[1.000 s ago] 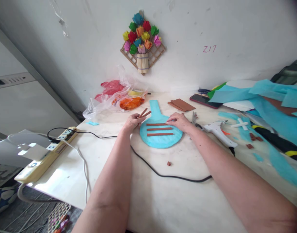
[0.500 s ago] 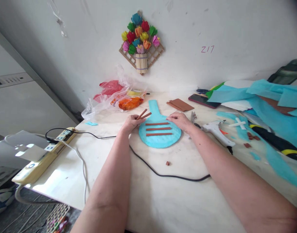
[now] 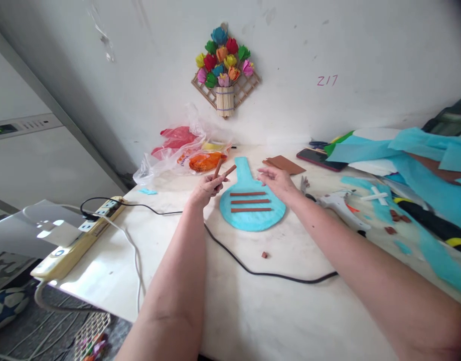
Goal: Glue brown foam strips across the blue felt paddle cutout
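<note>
A light-blue paddle-shaped piece [image 3: 253,220] lies flat on the table, its narrow handle pointing at the wall. Across its round part run three parallel brown strips [image 3: 250,201]. Just left of it, my left hand [image 3: 207,189] is closed on two more brown strips [image 3: 226,172], which stick up from the fingers at different angles. Over the upper right of the blue piece hovers my right hand [image 3: 277,181], fingers apart and holding nothing. Behind that hand lies a folded brown sheet [image 3: 285,164].
White glue gun [image 3: 339,205], scissors [image 3: 304,185], phone [image 3: 320,159] and blue scraps [image 3: 388,205] crowd the right. A black cord [image 3: 253,273] crosses the front. A power strip [image 3: 80,240] sits at the left edge, plastic bags [image 3: 166,160] at the back.
My left hand has lifted off the blue piece's edge, tilting the two strips more upright. My right hand has let go of the opposite edge and its fingers have opened. The view has shifted slightly.
</note>
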Available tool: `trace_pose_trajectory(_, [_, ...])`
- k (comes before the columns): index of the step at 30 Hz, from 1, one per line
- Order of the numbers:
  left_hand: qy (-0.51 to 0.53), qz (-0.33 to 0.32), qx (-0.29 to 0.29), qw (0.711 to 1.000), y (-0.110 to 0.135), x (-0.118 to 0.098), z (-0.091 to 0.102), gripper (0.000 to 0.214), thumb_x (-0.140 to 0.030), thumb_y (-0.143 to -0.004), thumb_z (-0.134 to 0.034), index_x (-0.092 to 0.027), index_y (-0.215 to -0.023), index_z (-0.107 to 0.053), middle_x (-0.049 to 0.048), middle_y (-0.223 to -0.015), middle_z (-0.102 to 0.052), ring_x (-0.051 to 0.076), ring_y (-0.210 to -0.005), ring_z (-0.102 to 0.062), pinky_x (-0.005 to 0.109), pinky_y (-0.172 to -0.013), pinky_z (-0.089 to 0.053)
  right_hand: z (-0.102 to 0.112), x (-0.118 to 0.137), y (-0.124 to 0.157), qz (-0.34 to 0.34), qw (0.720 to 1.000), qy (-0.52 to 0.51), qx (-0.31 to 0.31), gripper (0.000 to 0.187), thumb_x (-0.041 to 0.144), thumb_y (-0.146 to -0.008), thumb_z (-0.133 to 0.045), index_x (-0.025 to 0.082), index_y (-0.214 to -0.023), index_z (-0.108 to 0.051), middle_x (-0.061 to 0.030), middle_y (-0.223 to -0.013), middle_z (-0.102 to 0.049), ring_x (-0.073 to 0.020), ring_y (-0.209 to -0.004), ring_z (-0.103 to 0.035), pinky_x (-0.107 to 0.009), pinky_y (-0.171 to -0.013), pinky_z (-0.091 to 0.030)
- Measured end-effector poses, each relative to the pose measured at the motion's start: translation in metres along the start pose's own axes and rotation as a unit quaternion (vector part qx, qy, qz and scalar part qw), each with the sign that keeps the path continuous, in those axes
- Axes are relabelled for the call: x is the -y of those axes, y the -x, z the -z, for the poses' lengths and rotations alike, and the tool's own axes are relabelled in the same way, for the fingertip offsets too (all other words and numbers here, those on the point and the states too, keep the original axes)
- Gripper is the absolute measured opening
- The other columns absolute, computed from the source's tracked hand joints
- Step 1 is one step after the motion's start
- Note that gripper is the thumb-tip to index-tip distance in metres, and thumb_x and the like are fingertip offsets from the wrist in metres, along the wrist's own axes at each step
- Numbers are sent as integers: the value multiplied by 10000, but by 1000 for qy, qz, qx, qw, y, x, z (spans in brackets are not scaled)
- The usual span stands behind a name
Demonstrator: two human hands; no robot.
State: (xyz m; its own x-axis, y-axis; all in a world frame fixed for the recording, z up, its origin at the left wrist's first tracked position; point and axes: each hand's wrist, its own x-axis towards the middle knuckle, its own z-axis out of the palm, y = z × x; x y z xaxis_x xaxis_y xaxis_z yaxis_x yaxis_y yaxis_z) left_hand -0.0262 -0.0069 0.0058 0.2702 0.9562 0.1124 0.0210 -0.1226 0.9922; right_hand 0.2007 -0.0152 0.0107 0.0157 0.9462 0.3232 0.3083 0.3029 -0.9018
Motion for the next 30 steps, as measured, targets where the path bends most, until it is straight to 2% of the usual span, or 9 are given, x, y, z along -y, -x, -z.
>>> trace_pose_trajectory(3, [-12,0,9,1000,-1,-4,-5,384,-463,-651,-615,-107,-793,-612,-45,-478,-359,29,-397,-230,234,-401,-83,-10,19,-1,-27,998,-40,43,293,296,-733,-593,129,-974,-610,-57,-717,-649,-101,-544,-540,-249,-570,-470])
trace_pose_trajectory(5, [-32,5,11,999,-2,-7,-9,392,-466,-633,-629,-103,-784,-620,-43,-476,-368,30,-397,-248,229,-398,-98,-16,27,-3,-35,995,-70,60,299,358,-743,-587,131,-938,-612,-57,-705,-650,-84,-515,-517,-226,-534,-456])
trace_pose_trajectory(8, [-64,-4,17,998,-5,-9,-14,393,-465,-622,-639,-101,-771,-631,-47,-469,-368,30,-400,-268,216,-399,-126,-24,31,-7,-49,992,-103,55,263,363,-740,-594,129,-856,-620,-43,-657,-645,-70,-480,-492,-213,-509,-441])
trace_pose_trajectory(12, [-73,-22,10,997,-8,-8,-17,420,-482,-637,-624,-94,-796,-648,-42,-468,-383,28,-402,-275,211,-401,-141,-25,33,-11,-60,993,-103,27,144,274,-689,-642,133,-686,-616,-21,-590,-627,-67,-465,-485,-225,-533,-448])
trace_pose_trajectory(16, [-31,-26,-26,999,-11,-3,-13,476,-519,-667,-576,-79,-839,-640,-4,-510,-479,31,-393,-298,213,-387,-126,-12,26,-13,-56,991,-122,6,85,208,-637,-657,137,-646,-611,-4,-568,-608,-76,-501,-517,-232,-567,-454])
trace_pose_trajectory(19, [-21,-3,-63,998,-13,3,-8,448,-500,-663,-587,-84,-823,-624,-13,-495,-476,27,-378,-287,206,-379,-113,-3,14,-13,-58,987,-150,-10,119,199,-585,-683,137,-659,-612,3,-585,-602,-78,-508,-526,-239,-568,-458])
trace_pose_trajectory(24, [-44,10,-83,996,-14,12,-4,347,-453,-641,-627,-113,-647,-559,-27,-477,-458,19,-368,-275,203,-375,-115,-3,-7,-12,-82,982,-173,-13,180,197,-554,-701,140,-707,-624,-1,-621,-619,-94,-544,-565,-256,-592,-476])
trace_pose_trajectory(30, [-81,16,-116,990,-18,17,-7,348,-452,-619,-640,-117,-598,-548,-30,-463,-451,20,-374,-280,204,-385,-136,-2,-19,-11,-76,992,-101,-3,146,190,-555,-703,142,-679,-642,-20,-616,-634,-117,-553,-566,-291,-614,-487])
